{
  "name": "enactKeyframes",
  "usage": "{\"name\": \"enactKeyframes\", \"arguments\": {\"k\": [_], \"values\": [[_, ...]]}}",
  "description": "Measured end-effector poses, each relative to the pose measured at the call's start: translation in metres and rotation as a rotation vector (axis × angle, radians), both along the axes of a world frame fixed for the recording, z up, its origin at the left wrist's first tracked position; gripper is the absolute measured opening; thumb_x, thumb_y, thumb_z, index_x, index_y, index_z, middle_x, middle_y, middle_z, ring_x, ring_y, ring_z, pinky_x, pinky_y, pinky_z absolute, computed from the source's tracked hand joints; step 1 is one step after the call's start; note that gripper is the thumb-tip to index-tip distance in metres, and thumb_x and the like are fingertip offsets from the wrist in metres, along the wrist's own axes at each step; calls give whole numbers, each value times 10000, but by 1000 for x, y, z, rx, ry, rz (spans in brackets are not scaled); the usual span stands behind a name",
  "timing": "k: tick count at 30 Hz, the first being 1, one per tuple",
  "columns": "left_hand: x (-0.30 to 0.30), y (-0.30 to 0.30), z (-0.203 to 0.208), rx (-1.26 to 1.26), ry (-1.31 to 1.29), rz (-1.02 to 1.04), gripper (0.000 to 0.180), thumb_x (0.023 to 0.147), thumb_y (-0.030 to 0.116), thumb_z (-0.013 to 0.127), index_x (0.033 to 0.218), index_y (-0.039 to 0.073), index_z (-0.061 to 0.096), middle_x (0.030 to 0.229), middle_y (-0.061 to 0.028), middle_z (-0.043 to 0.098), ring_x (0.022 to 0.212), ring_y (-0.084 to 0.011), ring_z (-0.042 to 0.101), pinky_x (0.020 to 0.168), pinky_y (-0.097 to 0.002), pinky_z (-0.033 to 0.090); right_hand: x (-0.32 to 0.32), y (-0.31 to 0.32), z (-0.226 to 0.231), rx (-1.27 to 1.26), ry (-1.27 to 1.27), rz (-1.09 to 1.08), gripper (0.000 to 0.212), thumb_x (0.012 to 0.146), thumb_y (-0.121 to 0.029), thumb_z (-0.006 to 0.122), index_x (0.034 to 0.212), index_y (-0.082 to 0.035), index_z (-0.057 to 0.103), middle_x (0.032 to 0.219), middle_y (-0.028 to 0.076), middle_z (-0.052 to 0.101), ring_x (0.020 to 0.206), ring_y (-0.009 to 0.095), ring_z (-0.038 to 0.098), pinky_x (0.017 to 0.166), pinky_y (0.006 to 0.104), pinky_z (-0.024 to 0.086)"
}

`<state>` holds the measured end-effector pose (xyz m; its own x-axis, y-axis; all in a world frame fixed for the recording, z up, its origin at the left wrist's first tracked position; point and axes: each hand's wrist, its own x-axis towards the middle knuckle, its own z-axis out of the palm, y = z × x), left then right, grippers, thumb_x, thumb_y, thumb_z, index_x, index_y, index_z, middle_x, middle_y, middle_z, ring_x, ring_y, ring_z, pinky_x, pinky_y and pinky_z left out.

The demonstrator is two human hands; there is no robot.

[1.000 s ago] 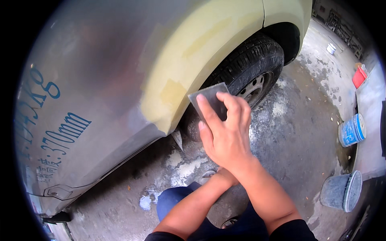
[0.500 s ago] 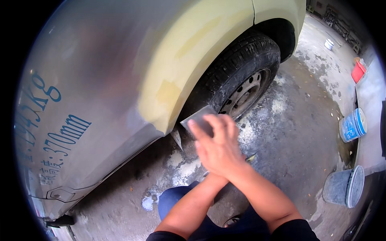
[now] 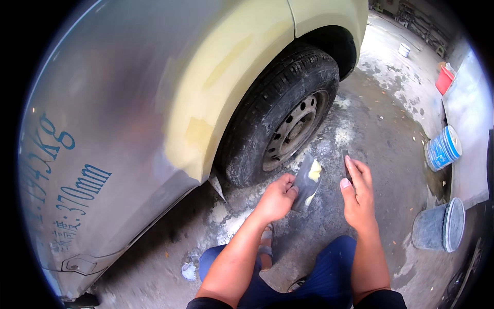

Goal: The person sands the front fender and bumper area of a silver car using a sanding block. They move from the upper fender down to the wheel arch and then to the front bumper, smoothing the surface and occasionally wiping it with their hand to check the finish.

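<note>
My left hand (image 3: pixel 277 200) is closed on the edge of a dark flat putty board (image 3: pixel 304 177). Pale yellow putty (image 3: pixel 314 171) lies on the board in a dab near its far end, with a smaller smear near its lower end. To the right and apart from it, my right hand (image 3: pixel 358 194) pinches a thin putty scraper (image 3: pixel 345 160), seen nearly edge-on. Beyond both hands is the car's wheel (image 3: pixel 293 123). Around the wheel arch, the grey body panel (image 3: pixel 123 92) bears a broad band of pale yellow filler (image 3: pixel 198 103) with darker patches.
A mud flap (image 3: pixel 217 188) hangs behind the tyre. On the right stand a blue-and-white bucket (image 3: pixel 439 152) and a grey bucket (image 3: pixel 428 229). A red container (image 3: pixel 444 80) and a small white pail (image 3: pixel 404 50) are farther off. The concrete floor (image 3: pixel 381 149) is stained.
My hands, crossed before, are now apart. The right hand with the scraper has moved right, away from the wheel arch; the left hand and putty board have come into view on the left.
</note>
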<state>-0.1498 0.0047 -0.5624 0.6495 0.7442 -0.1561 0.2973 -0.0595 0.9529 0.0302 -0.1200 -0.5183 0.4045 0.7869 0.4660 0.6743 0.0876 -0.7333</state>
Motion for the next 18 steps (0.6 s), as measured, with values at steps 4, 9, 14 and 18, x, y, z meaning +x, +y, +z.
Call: {"name": "enactKeyframes", "arguments": {"k": [4,9,14,18], "values": [[5,5,-5,-428,-325,49,152,962,43,552,1108,1,557,974,-62,684,900,-109,630,810,-287,502,8,-12,-8,-1,43,-59,415,986,-225,584,1326,13,576,1274,180,551,1140,283,566,986,362,448],[18,-8,5,-612,-530,91,177,973,7,532,1149,11,516,1012,-89,680,901,-118,639,825,-274,505,2,-21,-13,86,190,2,417,981,-245,603,1299,25,594,1261,164,573,1059,242,594,926,342,479],[29,-18,7,-685,-698,81,209,952,-10,552,1160,10,536,1130,-108,656,1056,-176,633,956,-336,502,-7,-19,-23,236,144,188,398,943,-157,650,1299,12,598,1278,176,556,1108,260,591,962,346,461],[32,-20,1,-619,-813,77,226,950,-7,569,1171,23,526,1135,-116,661,1054,-185,636,965,-347,501,-12,-22,-33,163,167,215,331,925,-95,663,1246,-15,654,1300,177,520,1128,268,590,940,355,485]]}}
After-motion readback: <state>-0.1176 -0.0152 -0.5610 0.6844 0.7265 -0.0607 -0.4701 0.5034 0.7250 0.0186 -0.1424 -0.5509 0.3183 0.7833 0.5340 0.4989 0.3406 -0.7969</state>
